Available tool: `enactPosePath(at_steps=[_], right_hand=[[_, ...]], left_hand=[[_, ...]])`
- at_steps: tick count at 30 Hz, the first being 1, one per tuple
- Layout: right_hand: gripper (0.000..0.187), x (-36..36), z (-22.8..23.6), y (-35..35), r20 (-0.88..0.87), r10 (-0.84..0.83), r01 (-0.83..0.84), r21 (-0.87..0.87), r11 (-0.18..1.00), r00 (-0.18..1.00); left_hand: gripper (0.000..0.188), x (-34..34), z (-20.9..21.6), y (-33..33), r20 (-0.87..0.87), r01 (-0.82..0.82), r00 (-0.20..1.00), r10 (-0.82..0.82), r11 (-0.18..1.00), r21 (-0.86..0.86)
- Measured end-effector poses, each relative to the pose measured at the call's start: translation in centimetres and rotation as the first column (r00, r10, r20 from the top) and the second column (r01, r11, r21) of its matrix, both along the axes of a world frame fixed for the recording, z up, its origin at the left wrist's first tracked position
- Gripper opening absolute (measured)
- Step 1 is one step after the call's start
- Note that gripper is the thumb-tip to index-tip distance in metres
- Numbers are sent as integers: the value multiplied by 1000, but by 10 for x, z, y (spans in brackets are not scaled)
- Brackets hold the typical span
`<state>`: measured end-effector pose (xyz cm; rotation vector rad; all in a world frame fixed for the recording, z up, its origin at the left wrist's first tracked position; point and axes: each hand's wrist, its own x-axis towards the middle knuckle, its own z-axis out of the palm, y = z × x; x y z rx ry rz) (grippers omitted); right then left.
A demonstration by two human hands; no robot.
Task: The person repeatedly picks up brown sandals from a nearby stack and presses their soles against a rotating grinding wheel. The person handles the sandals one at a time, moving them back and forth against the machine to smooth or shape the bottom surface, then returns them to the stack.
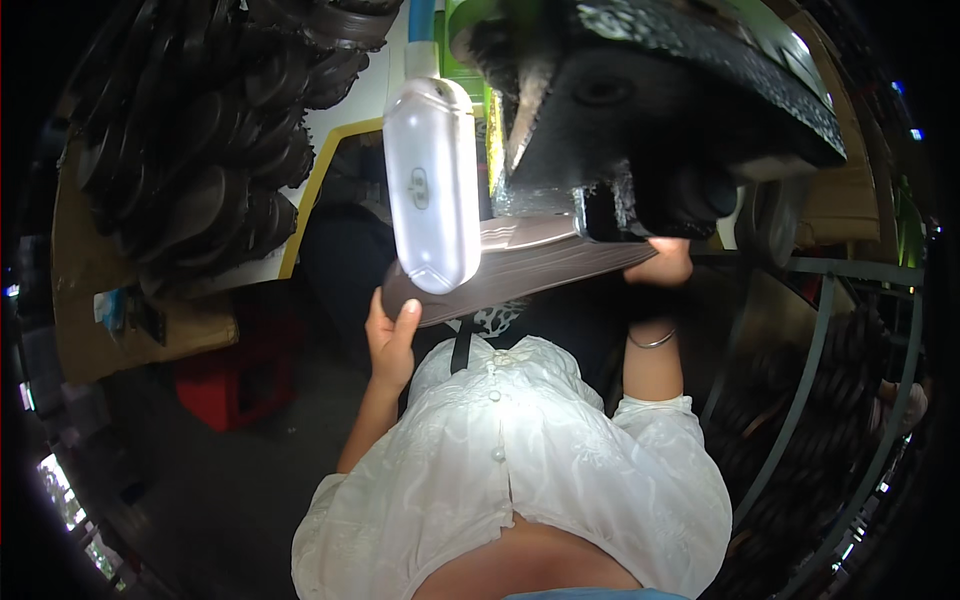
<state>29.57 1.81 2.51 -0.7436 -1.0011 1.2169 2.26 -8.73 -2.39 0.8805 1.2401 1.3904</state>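
Note:
A long, flat brown piece with fine ridges, much like a shoe sole (545, 265), lies across in front of me under a black machine head (680, 120). My left hand (392, 338) grips its left end, thumb on top and fingers along the outer edge. At the other end my right hand (664, 262) is closed on the piece beside the machine. Part of that hand and some of the piece's far edge are hidden by the machine head. A lit white lamp (433, 190) hangs in front of the left part of the piece.
A heap of dark brown moulded footwear pieces (215, 150) is piled at the left on a white tabletop with a yellow edge (318, 190). A red stool (230, 385) stands below it. Grey metal rails (800, 400) with more dark pieces behind are on the right.

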Motion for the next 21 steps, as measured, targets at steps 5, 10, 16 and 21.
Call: enactPosePath(at_steps=[5, 10, 16, 21], right_hand=[[46, -19, -59, -13, 24, 33, -33, 31, 999, 999], [44, -80, -26, -35, -135, -63, 50, -98, 994, 989], [58, -71, -14, -26, 120, 203, -199, -41, 979, 972], [62, -65, 1, -15, 261, 255, -248, -58, 967, 931]], left_hand=[[28, -36, 4, -6, -39, -141, 989, 141, 990, 8], [31, -68, 3, -6, -50, -182, 982, 183, 983, 23], [29, -81, -32, 0, -185, 59, 978, -99, 976, -210], [28, -34, -72, 8, -387, 452, 675, -629, 766, -457]])
